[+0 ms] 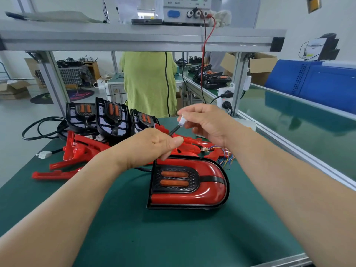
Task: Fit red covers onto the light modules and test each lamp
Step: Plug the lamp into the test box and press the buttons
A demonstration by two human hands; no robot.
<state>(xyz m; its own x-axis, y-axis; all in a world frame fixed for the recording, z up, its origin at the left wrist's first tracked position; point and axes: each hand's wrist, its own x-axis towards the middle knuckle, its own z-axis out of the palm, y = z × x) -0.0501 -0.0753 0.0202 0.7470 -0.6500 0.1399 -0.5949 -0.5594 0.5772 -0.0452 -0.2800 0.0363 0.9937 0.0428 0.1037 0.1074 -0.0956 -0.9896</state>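
Left hand [152,145] pinching cable [174,130], right hand [208,124] its connector [181,121], lamp [192,193] beneath

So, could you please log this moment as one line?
left hand: holds cable | right hand: pinches plug | lamp: covered, on mat

The person's left hand [152,145] and right hand [208,122] are bare. The left forearm [67,199] and right forearm [289,185] are bare as well, right down to the picture's lower edge. Fine creases cross the left wrist.
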